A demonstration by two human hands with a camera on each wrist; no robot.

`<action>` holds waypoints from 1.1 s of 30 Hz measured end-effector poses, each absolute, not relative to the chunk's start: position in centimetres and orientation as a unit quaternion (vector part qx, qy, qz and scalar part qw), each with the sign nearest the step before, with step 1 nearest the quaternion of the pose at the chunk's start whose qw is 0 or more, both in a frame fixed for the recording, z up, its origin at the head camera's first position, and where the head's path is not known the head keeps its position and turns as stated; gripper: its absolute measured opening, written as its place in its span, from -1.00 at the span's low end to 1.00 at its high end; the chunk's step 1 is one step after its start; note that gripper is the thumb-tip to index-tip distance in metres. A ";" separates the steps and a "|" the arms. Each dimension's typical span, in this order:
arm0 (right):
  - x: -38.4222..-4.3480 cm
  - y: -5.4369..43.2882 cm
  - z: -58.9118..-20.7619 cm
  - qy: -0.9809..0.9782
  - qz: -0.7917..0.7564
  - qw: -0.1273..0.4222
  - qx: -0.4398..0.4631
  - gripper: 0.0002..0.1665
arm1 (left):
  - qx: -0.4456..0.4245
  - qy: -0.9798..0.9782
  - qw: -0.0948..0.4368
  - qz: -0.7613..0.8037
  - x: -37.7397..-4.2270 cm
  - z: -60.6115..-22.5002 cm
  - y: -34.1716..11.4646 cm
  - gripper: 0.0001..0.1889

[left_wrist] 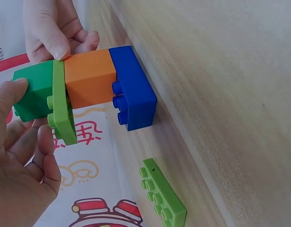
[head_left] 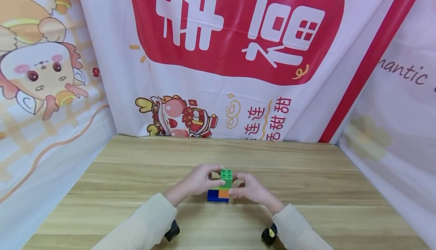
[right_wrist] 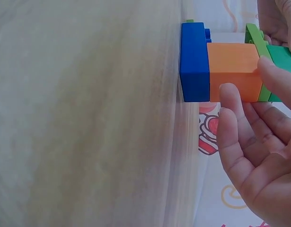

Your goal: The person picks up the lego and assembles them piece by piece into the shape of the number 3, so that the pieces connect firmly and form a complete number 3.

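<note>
A short tower of toy building bricks stands on the table. Its base is a blue brick (left_wrist: 138,90), with an orange brick (left_wrist: 91,78) on one end of it. Above the orange comes a thin light green plate (left_wrist: 62,101), its studded end jutting out past the orange. A green brick (head_left: 226,178) with round studs tops the tower. My left hand (head_left: 199,180) pinches this green brick, thumb on its near face. From the other side, my right hand (head_left: 252,187) grips the tower, its thumb (right_wrist: 275,78) where the orange brick meets the light green plate.
A loose light green plate (left_wrist: 166,194) with studs lies on the wooden table (head_left: 136,174), near the tower. Printed cloth (head_left: 238,102) hangs behind the table's far edge and along both sides. Black straps show at both wrists.
</note>
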State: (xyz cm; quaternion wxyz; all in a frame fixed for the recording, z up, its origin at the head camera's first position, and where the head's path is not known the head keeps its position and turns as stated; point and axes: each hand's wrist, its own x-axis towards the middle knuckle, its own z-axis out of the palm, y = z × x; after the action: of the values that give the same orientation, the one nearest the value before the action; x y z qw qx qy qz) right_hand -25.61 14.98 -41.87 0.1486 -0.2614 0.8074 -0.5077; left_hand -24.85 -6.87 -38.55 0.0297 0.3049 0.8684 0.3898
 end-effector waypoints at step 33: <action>-25.8 15.0 -42.2 0.807 -0.507 0.144 -0.264 -0.49 | 0.282 0.877 0.009 0.389 -24.4 -39.0 -6.8 -0.57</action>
State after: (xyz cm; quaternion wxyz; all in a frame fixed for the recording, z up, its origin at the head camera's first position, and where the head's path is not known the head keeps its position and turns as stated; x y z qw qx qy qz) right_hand -25.84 14.98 -42.16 0.1442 -0.2642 0.8074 -0.5075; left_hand -24.41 -6.82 -38.97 0.0092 0.2822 0.8770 0.3889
